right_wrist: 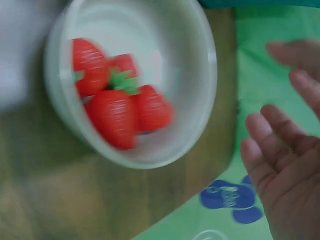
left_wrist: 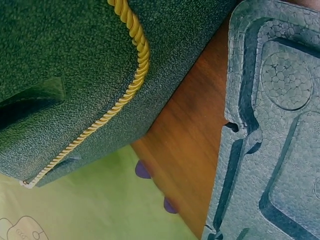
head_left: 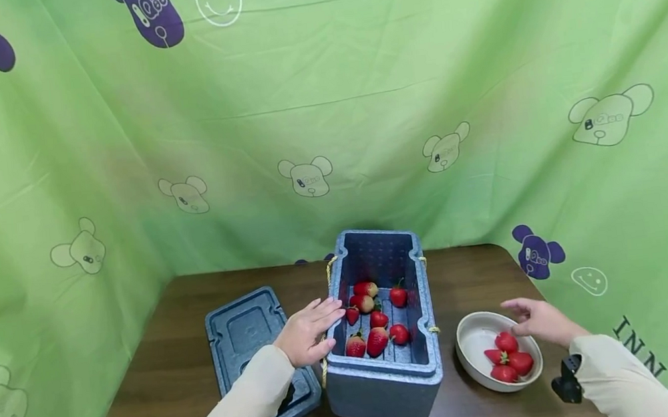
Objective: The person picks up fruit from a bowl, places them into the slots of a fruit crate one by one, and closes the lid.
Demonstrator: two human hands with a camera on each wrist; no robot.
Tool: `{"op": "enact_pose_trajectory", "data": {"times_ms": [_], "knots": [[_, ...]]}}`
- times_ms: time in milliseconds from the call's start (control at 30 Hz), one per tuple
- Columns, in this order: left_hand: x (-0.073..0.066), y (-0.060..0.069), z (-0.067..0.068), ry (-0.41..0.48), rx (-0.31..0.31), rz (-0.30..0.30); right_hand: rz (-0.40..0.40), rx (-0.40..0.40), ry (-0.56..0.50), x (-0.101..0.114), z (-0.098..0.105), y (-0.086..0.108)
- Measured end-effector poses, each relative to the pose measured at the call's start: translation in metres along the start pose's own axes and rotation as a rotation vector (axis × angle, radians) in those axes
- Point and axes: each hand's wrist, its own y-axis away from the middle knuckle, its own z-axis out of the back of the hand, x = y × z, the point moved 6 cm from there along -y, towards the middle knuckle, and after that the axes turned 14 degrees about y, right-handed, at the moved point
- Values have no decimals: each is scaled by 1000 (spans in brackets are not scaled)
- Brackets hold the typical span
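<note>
A blue-grey foam box (head_left: 382, 395) stands lidless at the middle of the table, with several strawberries (head_left: 377, 340) on its floor. My left hand (head_left: 309, 331) rests on the box's left rim, fingers extended; the left wrist view shows only the box's side with its yellow rope (left_wrist: 142, 55). To the right of the box is a white bowl (head_left: 470, 340) holding several red strawberries (right_wrist: 114, 117). Over the bowl's right edge hovers my right hand (head_left: 539, 321), its fingers loosely bent and nothing between them. The right wrist view is blurred, and there the hand appears apart from the fruit.
The foam lid (head_left: 250, 337) lies on the table left of the box, partly beneath my left forearm. A green printed cloth (head_left: 363, 132) hangs behind the brown wooden table (head_left: 168, 365) and at its sides. On my right wrist sits a black device (head_left: 568, 380).
</note>
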Motion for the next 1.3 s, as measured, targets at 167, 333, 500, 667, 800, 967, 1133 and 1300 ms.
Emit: {"op": "enact_pose_trajectory", "data": {"times_ms": [167,333,500,667,800,967,1133,1300], "knots": [[1,-3,-2,4,8,17,40,100,-127,-14,-20,18],[1,-4,0,-1,18,28,64,153,-189,-25,-35,29],[2,-3,2,-8,45,43,48,152,-173,-28,-55,30],[2,-3,4,-6,60,48,86,116,-149,-21,-75,26],[4,-2,4,-9,67,48,131,107,-135,-10,-86,18],[6,-3,7,-30,55,29,139,139,-246,0,-95,8],[6,-4,6,-33,73,26,118,111,-244,3,-104,6],[7,-1,4,-29,66,42,84,85,-190,3,-109,3]]}}
